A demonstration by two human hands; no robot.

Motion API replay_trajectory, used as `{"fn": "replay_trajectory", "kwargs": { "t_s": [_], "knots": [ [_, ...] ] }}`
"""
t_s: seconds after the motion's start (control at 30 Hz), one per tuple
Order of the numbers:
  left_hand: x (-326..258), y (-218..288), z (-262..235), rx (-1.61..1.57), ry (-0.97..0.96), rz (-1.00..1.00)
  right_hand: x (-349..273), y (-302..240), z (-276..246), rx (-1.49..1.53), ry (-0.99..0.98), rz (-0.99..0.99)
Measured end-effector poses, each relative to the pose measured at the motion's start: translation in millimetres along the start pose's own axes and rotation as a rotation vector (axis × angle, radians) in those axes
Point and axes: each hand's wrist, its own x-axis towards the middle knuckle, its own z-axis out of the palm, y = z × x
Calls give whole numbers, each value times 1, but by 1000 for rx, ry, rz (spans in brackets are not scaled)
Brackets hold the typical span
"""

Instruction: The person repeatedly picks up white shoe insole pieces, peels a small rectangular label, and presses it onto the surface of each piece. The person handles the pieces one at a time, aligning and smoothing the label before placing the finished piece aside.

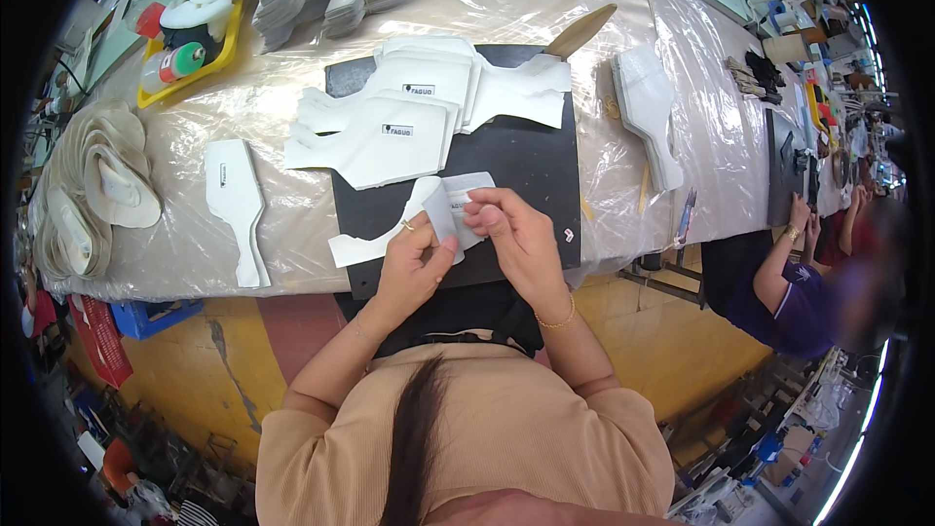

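White shoe-upper piece, thin, flat, curved outline, held over near edge of black mat. Pinched from both sides: left hand and right hand, fingers curled, clamped on its folded end.

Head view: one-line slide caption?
Both hands, left hand and right hand, pinch a white cut piece over a black mat.

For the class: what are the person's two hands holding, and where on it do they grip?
Both the left hand and right hand pinch the white cut piece at its folded upper end.
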Motion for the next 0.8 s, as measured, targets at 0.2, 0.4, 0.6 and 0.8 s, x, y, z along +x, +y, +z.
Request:
{"fn": "replay_trajectory", "kwargs": {
  "t_s": [0.2,0.4,0.6,0.8],
  "knots": [
    [-10,15,-1,356,21,224,5,2,0,-114,-28,59],
    [-19,13,-8,802,-18,337,8,8,-3,-276,9,69],
    [-28,10,-10,1050,-129,280,7,16,0,-388,59,-83],
    [-28,7,0,1151,-94,271,7,17,3,-453,93,-153]
  ]
}}
